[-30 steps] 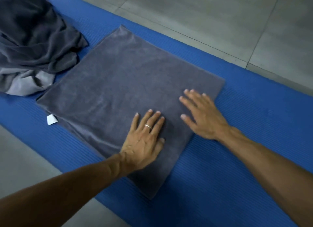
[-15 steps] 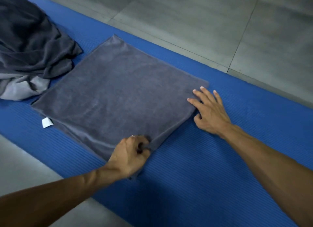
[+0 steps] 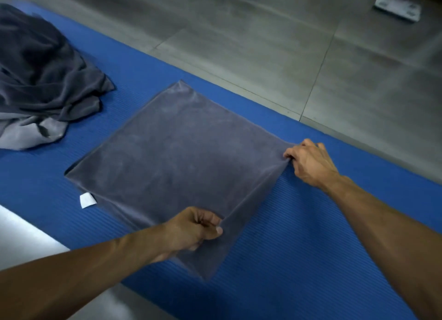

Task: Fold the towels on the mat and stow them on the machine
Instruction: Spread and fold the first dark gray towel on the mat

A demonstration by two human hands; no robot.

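A dark grey towel (image 3: 177,157), folded to a square, lies flat on the blue mat (image 3: 299,260). My left hand (image 3: 193,229) pinches its near right corner, fingers curled around the edge. My right hand (image 3: 308,162) grips the far right corner. The right edge between my two hands is lifted slightly off the mat. A small white label (image 3: 87,200) sticks out at the towel's left edge. No machine is in view.
A heap of unfolded dark and light grey towels (image 3: 40,80) sits on the mat at the far left. Grey tiled floor (image 3: 263,44) lies beyond the mat, with a white flat scale-like object (image 3: 397,6) at the top right.
Both hands went from lying flat on the towel to gripping its right corners: the left first, then the right. The right edge has risen a little. The view has shifted.
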